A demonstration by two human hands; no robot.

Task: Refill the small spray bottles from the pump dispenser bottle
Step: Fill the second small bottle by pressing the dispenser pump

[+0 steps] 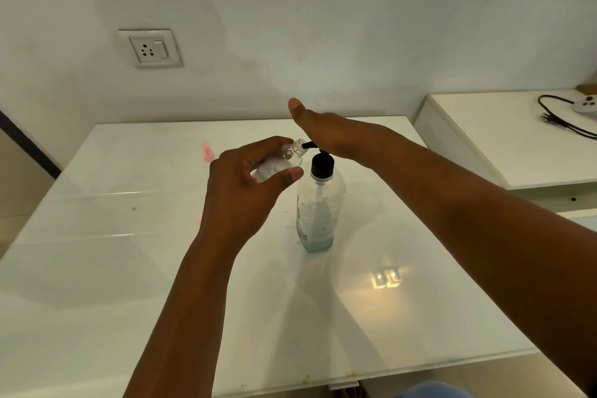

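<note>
A tall clear pump dispenser bottle (pixel 318 210) with a black collar stands upright on the glossy white table (pixel 129 268); a little bluish liquid lies at its bottom. My right hand (pixel 326 131) lies flat on the black pump head, palm down, fingers straight. My left hand (pixel 248 184) grips a small clear spray bottle (pixel 284 160), tilted, cap off. The small bottle's threaded mouth sits right at the tip of the black pump spout (pixel 308 145).
A pink object (pixel 207 152) lies on the table behind my left hand. A wall socket (pixel 150 48) is on the back wall. To the right stands a white counter (pixel 504 139) with a black cable (pixel 559 119) on it.
</note>
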